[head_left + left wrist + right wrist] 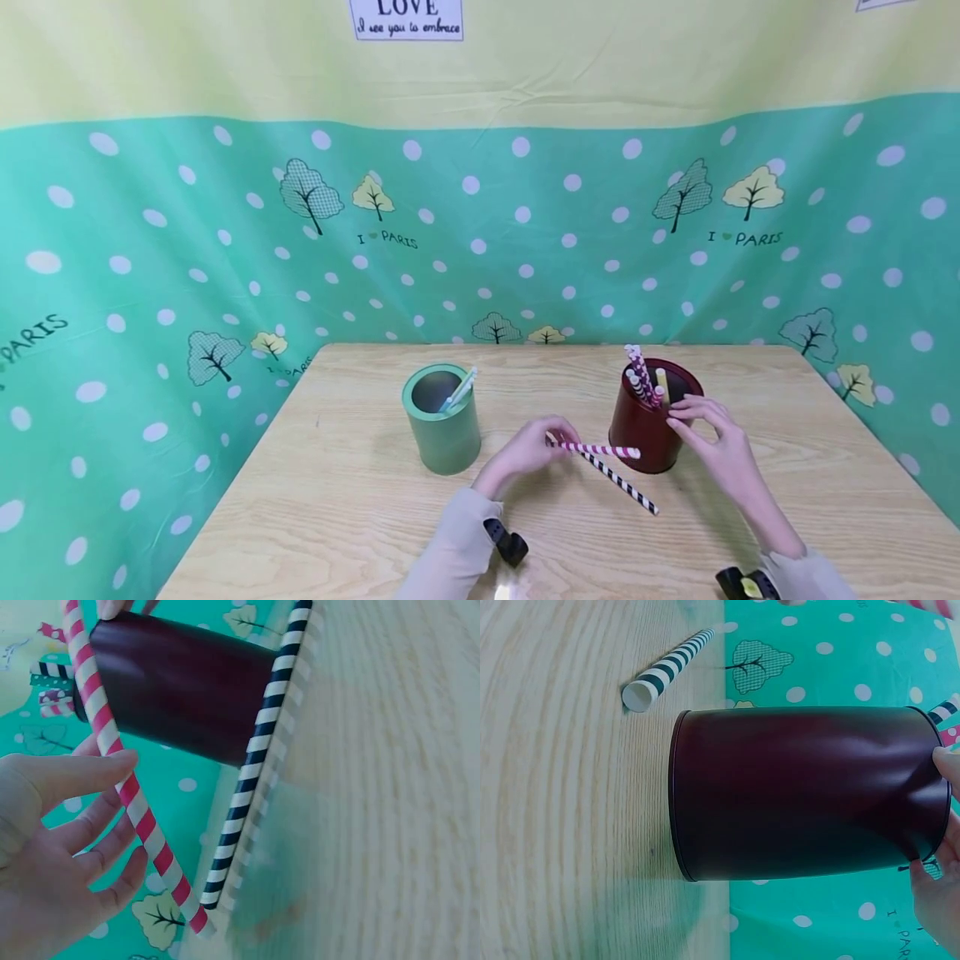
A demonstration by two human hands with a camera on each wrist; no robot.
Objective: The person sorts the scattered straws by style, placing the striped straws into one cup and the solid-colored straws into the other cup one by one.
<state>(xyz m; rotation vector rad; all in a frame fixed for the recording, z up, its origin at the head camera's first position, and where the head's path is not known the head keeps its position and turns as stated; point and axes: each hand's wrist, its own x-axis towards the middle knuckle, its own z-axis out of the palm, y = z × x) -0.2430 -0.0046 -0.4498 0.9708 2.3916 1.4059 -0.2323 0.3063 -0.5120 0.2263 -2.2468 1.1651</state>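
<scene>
My left hand [538, 444] pinches a pink-and-white striped paper straw [101, 709] between thumb and fingers, raised over the table. Below it a black-and-white striped straw [621, 482] lies on the wood, in front of a dark red cylindrical holder [647, 433]. My right hand [716, 446] is at that holder's rim on the right side, thumb and fingertips gripping the edge. Several patterned straws [643, 379] lean inside the red holder. In the right wrist view, the holder's smooth side [802, 791] fills the middle, and the black-striped straw [667, 671] lies beside it.
A green cylindrical holder [448, 433] stands to the left with pale blue-green straws [459, 392] in it. The wooden table [337, 517] meets a green dotted curtain [525, 233] at its back edge. Wrist cameras are strapped on both forearms.
</scene>
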